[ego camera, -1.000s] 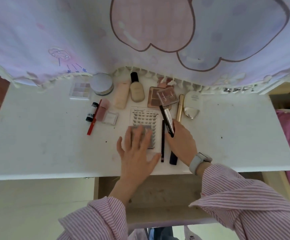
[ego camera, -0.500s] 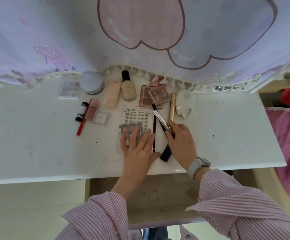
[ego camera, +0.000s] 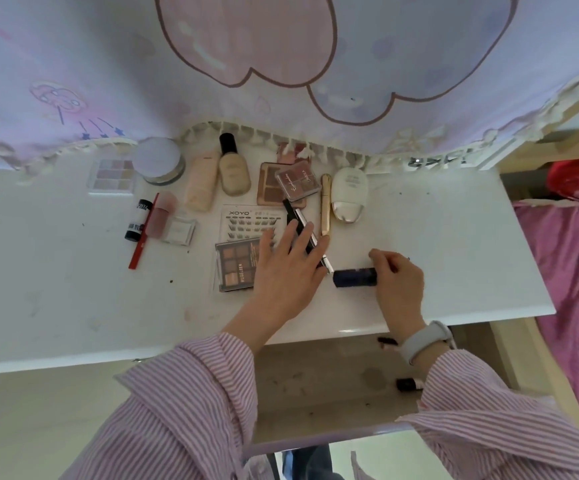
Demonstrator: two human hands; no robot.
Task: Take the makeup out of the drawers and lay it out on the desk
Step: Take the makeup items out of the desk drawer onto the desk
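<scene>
Two hands at the surface (ego camera: 73, 271), makeup laid out.
Right hand (ego camera: 398, 282) pinches the dark blue tube (ego camera: 354, 277), long axis left-right; left hand (ego camera: 288, 271) lies flat, fingers spread, beside it.

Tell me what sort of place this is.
Probably a bedroom or dorm corner: a white desk laid with makeup, a cartoon-print curtain hanging over its back edge, and pink bedding alongside.

Pink-and-white striped shirt sleeves (ego camera: 191, 403), pale grey wristwatch (ego camera: 423, 341) on right wrist.
</scene>
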